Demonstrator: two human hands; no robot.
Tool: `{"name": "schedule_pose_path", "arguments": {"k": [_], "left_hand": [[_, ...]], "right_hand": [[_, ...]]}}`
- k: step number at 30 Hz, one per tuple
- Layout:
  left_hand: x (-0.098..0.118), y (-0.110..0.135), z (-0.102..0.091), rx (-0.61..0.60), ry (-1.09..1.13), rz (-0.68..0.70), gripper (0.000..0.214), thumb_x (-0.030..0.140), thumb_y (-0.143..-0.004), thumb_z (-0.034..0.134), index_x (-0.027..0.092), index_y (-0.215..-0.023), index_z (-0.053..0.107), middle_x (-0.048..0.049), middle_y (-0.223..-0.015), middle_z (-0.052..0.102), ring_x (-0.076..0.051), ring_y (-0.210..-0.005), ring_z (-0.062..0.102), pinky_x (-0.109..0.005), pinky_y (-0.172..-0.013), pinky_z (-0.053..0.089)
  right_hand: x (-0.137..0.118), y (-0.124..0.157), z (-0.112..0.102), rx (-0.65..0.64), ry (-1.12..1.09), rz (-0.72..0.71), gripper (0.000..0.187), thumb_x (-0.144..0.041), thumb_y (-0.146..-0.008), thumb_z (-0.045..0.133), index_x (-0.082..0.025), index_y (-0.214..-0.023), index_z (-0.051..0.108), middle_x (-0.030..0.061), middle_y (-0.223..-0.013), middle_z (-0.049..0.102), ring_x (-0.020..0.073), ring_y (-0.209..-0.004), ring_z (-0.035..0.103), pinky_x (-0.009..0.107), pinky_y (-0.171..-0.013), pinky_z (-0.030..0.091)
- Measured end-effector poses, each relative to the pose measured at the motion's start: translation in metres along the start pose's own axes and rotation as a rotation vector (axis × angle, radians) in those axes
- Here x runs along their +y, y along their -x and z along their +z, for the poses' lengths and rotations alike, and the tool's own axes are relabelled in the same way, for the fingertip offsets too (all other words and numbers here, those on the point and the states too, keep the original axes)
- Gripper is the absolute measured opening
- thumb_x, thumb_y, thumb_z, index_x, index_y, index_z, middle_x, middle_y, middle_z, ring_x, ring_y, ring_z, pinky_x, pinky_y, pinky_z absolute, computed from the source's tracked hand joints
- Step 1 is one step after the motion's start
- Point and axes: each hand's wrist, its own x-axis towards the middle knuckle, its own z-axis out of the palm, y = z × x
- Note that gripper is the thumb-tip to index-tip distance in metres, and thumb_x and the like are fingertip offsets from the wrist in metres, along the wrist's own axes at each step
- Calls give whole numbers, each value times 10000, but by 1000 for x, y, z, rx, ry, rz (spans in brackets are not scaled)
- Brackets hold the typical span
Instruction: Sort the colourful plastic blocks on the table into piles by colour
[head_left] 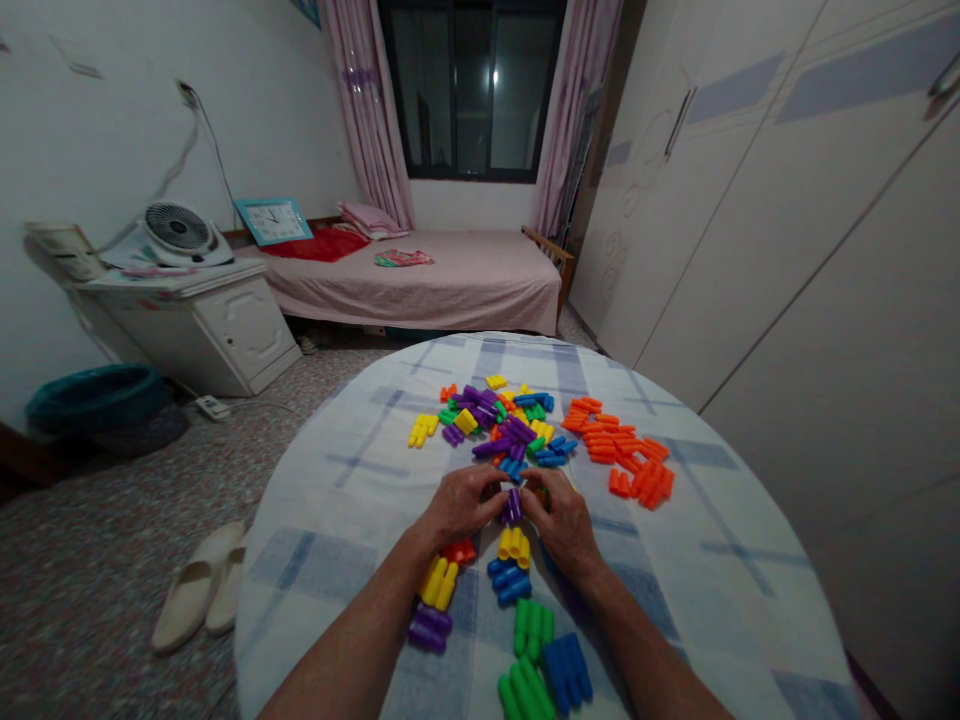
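My left hand [466, 503] and my right hand [562, 520] meet over the table, fingertips pinched on both sides of a purple plastic building block [512, 508] shaped like joined tubes. Just beyond the fingertips lies a blue block [514, 470]. Nearer me, a yellow block [514, 546] and a blue block [509, 582] line up below the purple one; whether they are joined is unclear. Green blocks [533, 628] and a darker blue block [568, 672] lie closer still. Beside my left forearm are red [460, 551], yellow [439, 583] and purple [430, 627] blocks, partly hidden by the arm.
A mixed pile of blocks [480, 408] sits beyond my hands, with orange blocks [622, 445] to its right. The round table wears a checked cloth [337, 560]. Behind stand a bed [480, 280], a cabinet [247, 330] with a fan [180, 230], and a wardrobe [787, 250].
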Motion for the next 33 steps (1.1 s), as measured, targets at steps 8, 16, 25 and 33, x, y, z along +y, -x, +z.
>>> {"name": "schedule_pose_path", "arguments": {"k": [8, 16, 25, 33], "left_hand": [[-1, -1, 0, -12, -34, -11, 227, 305, -818, 519, 218, -986, 643, -1, -816, 646, -124, -735, 575, -215, -691, 424], [-6, -1, 4, 60, -47, -19, 224, 281, -832, 493, 205, -971, 651, -21, -830, 658, -133, -758, 589, -229, -712, 434], [-5, -5, 7, 316, 353, -204, 225, 274, -823, 496, 157, -902, 670, -40, -782, 674, -138, -711, 612, -241, -678, 474], [17, -16, 8, 392, 758, -305, 251, 331, -781, 550, 132, -880, 667, -25, -704, 653, -119, -627, 586, -231, -610, 477]], "right_hand": [[25, -9, -14, 201, 15, 63, 224, -288, -817, 465, -181, -945, 614, 73, -944, 647, 199, -921, 582, 353, -843, 444], [60, -14, -15, 158, -29, 377, 315, -369, -777, 462, -196, -991, 615, 60, -919, 676, 207, -853, 620, 330, -773, 462], [59, -15, -15, 130, 11, 348, 358, -384, -783, 418, -188, -1005, 619, 61, -927, 683, 200, -844, 623, 300, -740, 456], [60, -14, -16, 129, -22, 344, 350, -390, -781, 411, -192, -976, 624, 61, -923, 686, 205, -831, 624, 304, -730, 450]]}}
